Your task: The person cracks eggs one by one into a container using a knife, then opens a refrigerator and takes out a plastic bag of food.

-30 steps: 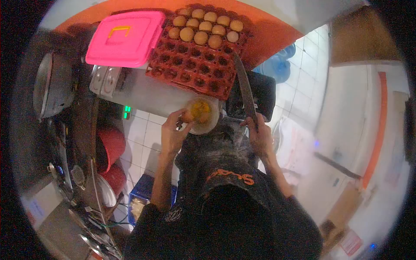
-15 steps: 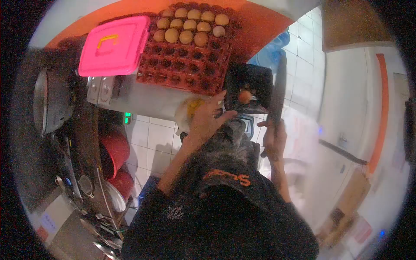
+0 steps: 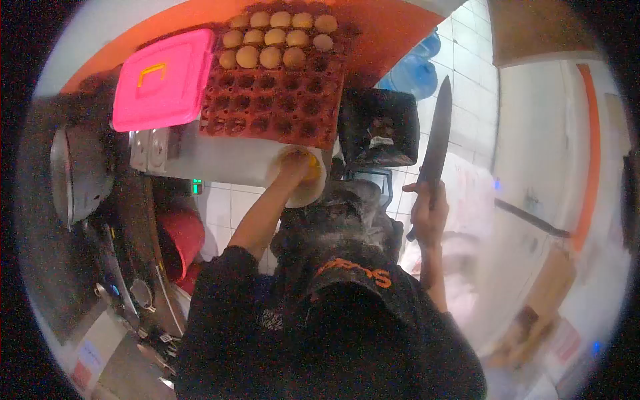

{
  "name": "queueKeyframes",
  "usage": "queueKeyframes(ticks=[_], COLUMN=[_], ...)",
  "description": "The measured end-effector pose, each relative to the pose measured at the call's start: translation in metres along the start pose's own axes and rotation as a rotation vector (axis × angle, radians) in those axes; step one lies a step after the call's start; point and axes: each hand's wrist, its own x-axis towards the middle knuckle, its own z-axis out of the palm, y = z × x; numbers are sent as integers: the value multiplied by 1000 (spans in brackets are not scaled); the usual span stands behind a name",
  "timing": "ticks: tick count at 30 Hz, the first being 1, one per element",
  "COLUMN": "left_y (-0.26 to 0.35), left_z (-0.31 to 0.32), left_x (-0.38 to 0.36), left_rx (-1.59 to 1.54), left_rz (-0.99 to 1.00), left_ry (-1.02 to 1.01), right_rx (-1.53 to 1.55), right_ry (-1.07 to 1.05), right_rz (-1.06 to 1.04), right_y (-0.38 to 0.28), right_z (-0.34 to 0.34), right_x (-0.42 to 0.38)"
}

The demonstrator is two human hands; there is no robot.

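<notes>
A person's left hand (image 3: pixel 292 162) dips into a bowl of yellow egg (image 3: pixel 305 193) at the near edge of a pale counter (image 3: pixel 230 157), its fingers too blurred to tell whether they are apart, together or gripping anything. The right hand (image 3: pixel 430 208), held well apart from it, is wrapped around the handle of a long knife (image 3: pixel 437 143), the blade pointing up and away from the body, one finger jutting out to the side. The bowl sits so close to the edge that a push on its rim could tip it and spill the egg. The bare blade could cut the left arm if the hands crossed, and slick fingers might weaken a grip. Just beyond the bowl lies a red egg tray (image 3: pixel 265 103), brown eggs (image 3: pixel 273 38) filling its far rows. A pink lidded box (image 3: pixel 163 83) stands beside it on one side; on the other, a black bin (image 3: pixel 380 120) contains a pale scrap, possibly shell. Large blue bottles (image 3: pixel 415 77) stand farther off, near white floor tiles (image 3: pixel 467 40).
</notes>
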Motion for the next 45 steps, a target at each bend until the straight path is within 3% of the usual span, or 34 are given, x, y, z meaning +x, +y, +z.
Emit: queueKeyframes(ticks=[2, 5, 8, 11, 14, 17, 20, 22, 24, 27, 30, 35, 38, 41, 45], left_y=[-23, -14, -5, 9, 7, 11, 30, 39, 43, 43, 43, 45, 47, 49, 70], left_z=[61, 27, 26, 1, -3, -38, -73, -93, -113, -146, -170, -203, -211, -211, -217], left_x=[19, 8, 13, -10, -13, -29, -42, -52, -64, -79, -102, -111, -112, -120, -131], left_rx=[-83, 144, -51, -472, -490, -2, 14, -237, -178, 170, 104, -54, -75, 44, -41], left_rz=[-52, 135, -18, -226, -162, 200, 84, 42, 119, 375, 506, 640, 668, 543, 293], left_ry=[144, -81, -225, 7, 30, -104, -114, 174, 374, 494, 562, 715, 927, 1010, 850], right_rx=[36, -6, -26, 0, -4, 9, 38, 52, 59, 8, 7, 17, -9, -1, -30], right_ry=[4, 14, 19, -5, 0, 15, -30, -55, -62, -75, -83, -35, -54, -99, -146], right_rz=[2, -6, -14, 21, 2, -33, 131, 201, 186, 99, 125, -23, -27, -41, -39], right_y=[-4, 7, 12, 7, -4, -12, -25, -26, -23, -13, -13, -16, -20, -24, -22], right_z=[-1, -1, -3, -4, -4, 1, -1, -3, -2, -2, 1, 8, 7, 7, 2], right_x=[-4, -8, -9, -8, -2, 5, 6, 8, 6, 8, 11, 19, 22, 25, 25])
